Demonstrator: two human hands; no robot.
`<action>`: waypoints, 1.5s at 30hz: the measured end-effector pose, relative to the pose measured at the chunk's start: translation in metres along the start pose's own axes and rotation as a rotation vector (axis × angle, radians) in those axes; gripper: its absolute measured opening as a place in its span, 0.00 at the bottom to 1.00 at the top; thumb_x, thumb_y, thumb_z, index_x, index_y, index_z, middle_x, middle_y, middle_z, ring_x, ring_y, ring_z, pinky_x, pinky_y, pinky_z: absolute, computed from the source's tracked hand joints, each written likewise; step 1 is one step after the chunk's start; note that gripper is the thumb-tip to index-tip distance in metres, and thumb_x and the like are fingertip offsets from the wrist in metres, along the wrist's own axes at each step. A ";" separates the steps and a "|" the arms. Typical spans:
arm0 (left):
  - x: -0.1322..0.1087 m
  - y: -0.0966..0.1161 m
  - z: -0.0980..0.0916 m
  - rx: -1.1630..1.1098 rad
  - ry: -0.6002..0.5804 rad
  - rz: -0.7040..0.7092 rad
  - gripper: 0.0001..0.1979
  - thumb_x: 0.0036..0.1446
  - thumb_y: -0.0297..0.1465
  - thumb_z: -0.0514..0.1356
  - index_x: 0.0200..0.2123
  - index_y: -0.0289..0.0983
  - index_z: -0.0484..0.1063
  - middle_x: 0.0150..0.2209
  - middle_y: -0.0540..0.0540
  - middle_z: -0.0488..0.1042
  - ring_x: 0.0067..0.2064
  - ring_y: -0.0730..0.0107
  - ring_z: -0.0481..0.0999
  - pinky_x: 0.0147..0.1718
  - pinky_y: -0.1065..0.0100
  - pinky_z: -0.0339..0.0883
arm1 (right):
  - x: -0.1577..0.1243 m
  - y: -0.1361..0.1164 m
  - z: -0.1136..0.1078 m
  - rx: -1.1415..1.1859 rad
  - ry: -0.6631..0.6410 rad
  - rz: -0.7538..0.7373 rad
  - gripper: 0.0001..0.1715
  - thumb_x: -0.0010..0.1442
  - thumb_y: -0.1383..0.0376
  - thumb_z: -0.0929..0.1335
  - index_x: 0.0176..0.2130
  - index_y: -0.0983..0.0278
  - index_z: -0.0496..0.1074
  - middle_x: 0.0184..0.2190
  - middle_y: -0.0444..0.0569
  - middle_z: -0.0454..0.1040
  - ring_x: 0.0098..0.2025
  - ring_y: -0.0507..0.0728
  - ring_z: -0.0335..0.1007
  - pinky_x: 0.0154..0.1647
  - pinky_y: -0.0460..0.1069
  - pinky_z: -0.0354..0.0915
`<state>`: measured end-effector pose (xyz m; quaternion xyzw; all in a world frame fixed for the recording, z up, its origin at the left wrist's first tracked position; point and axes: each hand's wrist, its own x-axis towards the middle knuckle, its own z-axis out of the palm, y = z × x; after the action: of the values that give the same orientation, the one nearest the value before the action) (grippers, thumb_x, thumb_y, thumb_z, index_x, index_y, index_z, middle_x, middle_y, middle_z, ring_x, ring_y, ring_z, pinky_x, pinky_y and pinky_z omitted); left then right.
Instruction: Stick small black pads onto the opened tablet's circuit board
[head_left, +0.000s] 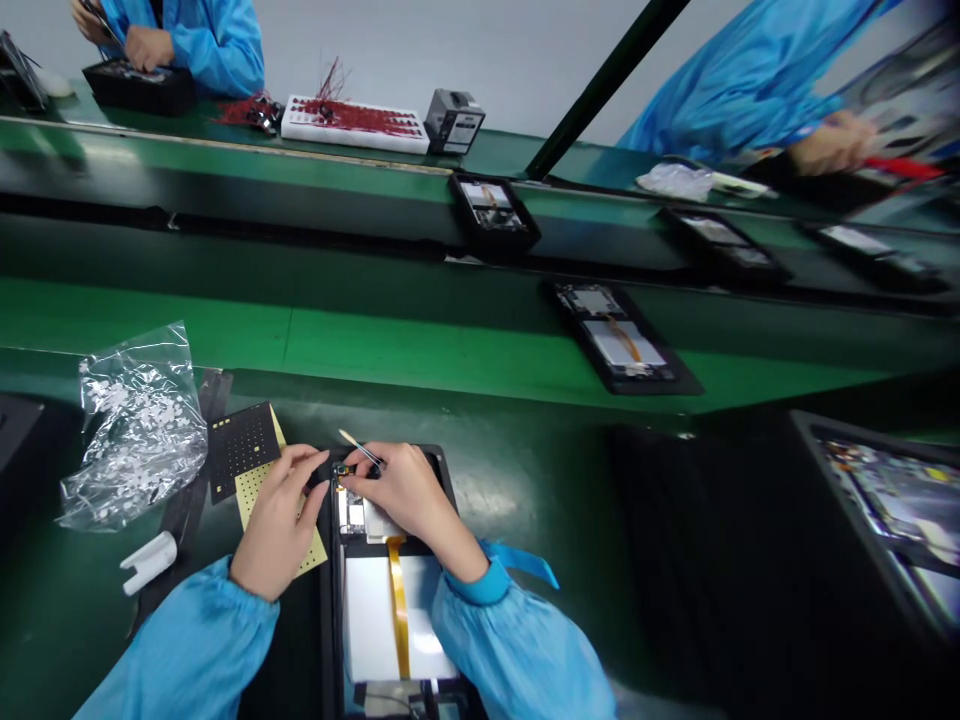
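Near the bench's (540, 480) front edge, the right hand (409, 500) arches over the opened device (375, 610), its fingers pinching tweezers (358, 448). The left hand's (276, 522) bent fingers pinch the device's top-left corner.

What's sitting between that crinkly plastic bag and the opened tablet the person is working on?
In the head view: a black dotted sheet overlapping a yellow sheet, with the left hand lying across the yellow.

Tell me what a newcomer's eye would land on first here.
Bottom centre, two hands work over an open tablet with a yellow ribbon. The right hand grips a thin tool, and the left hand touches the tablet's top corner. A crinkled plastic bag glints at left, near the green belt.
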<state>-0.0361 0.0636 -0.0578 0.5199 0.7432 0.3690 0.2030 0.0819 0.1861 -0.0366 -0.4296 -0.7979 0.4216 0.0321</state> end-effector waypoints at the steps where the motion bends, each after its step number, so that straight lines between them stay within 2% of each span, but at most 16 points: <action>1: 0.003 -0.002 0.002 -0.013 -0.004 -0.023 0.14 0.61 0.30 0.52 0.49 0.42 0.67 0.45 0.45 0.67 0.40 0.68 0.74 0.39 0.64 0.73 | 0.000 -0.001 0.000 -0.001 -0.005 0.012 0.04 0.47 0.68 0.73 0.29 0.62 0.77 0.24 0.42 0.78 0.28 0.54 0.74 0.29 0.45 0.62; 6: 0.015 -0.009 0.005 -0.076 -0.054 -0.098 0.15 0.57 0.30 0.57 0.48 0.44 0.69 0.40 0.50 0.63 0.27 0.79 0.68 0.26 0.73 0.69 | 0.003 -0.006 -0.003 -0.022 -0.042 0.063 0.05 0.46 0.69 0.73 0.28 0.63 0.77 0.24 0.43 0.78 0.28 0.55 0.74 0.28 0.46 0.61; 10: 0.021 -0.011 0.004 -0.119 -0.106 -0.114 0.15 0.55 0.29 0.59 0.47 0.44 0.71 0.40 0.50 0.65 0.29 0.78 0.68 0.25 0.74 0.66 | 0.006 -0.010 -0.006 -0.033 -0.085 0.082 0.05 0.44 0.70 0.74 0.27 0.63 0.76 0.23 0.42 0.77 0.27 0.54 0.72 0.27 0.46 0.59; 17: 0.022 -0.011 0.003 -0.153 -0.137 -0.136 0.16 0.54 0.27 0.58 0.46 0.43 0.70 0.43 0.49 0.64 0.32 0.76 0.68 0.27 0.72 0.66 | 0.010 -0.014 -0.009 -0.042 -0.100 0.135 0.06 0.43 0.70 0.74 0.25 0.63 0.75 0.20 0.41 0.75 0.25 0.53 0.70 0.23 0.45 0.57; 23: 0.026 -0.001 0.002 -0.136 -0.143 -0.172 0.15 0.51 0.23 0.57 0.44 0.41 0.69 0.41 0.49 0.63 0.38 0.70 0.69 0.36 0.67 0.68 | 0.012 -0.015 -0.008 -0.048 -0.092 0.134 0.07 0.40 0.71 0.75 0.23 0.62 0.75 0.18 0.41 0.73 0.24 0.53 0.69 0.24 0.45 0.58; 28: 0.031 0.008 0.002 -0.093 -0.156 -0.207 0.16 0.47 0.18 0.56 0.39 0.40 0.66 0.39 0.49 0.62 0.41 0.67 0.68 0.44 0.62 0.66 | 0.011 -0.008 -0.009 0.005 -0.108 0.075 0.02 0.46 0.69 0.73 0.24 0.63 0.75 0.19 0.40 0.74 0.23 0.50 0.68 0.23 0.43 0.58; 35: 0.032 0.011 0.002 -0.089 -0.163 -0.232 0.16 0.46 0.18 0.55 0.38 0.40 0.65 0.40 0.49 0.63 0.43 0.65 0.68 0.46 0.60 0.64 | 0.011 -0.003 -0.007 -0.049 -0.068 -0.006 0.03 0.47 0.68 0.72 0.24 0.64 0.74 0.20 0.42 0.75 0.25 0.52 0.71 0.25 0.44 0.58; 40: 0.030 0.009 0.003 -0.114 -0.173 -0.234 0.16 0.47 0.19 0.55 0.38 0.40 0.65 0.40 0.49 0.63 0.43 0.65 0.68 0.45 0.61 0.65 | 0.009 -0.004 -0.007 -0.150 -0.078 -0.082 0.02 0.49 0.68 0.72 0.26 0.63 0.75 0.22 0.42 0.77 0.27 0.53 0.73 0.27 0.44 0.58; 45: 0.029 0.007 0.004 -0.131 -0.164 -0.213 0.14 0.48 0.18 0.54 0.37 0.40 0.63 0.40 0.49 0.62 0.44 0.65 0.67 0.49 0.60 0.62 | 0.002 -0.010 -0.007 -0.302 -0.066 -0.135 0.03 0.54 0.68 0.69 0.30 0.63 0.75 0.25 0.47 0.78 0.30 0.58 0.75 0.27 0.46 0.54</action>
<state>-0.0397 0.0933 -0.0528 0.4520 0.7494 0.3493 0.3347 0.0767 0.1897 -0.0251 -0.3610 -0.8798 0.3078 -0.0308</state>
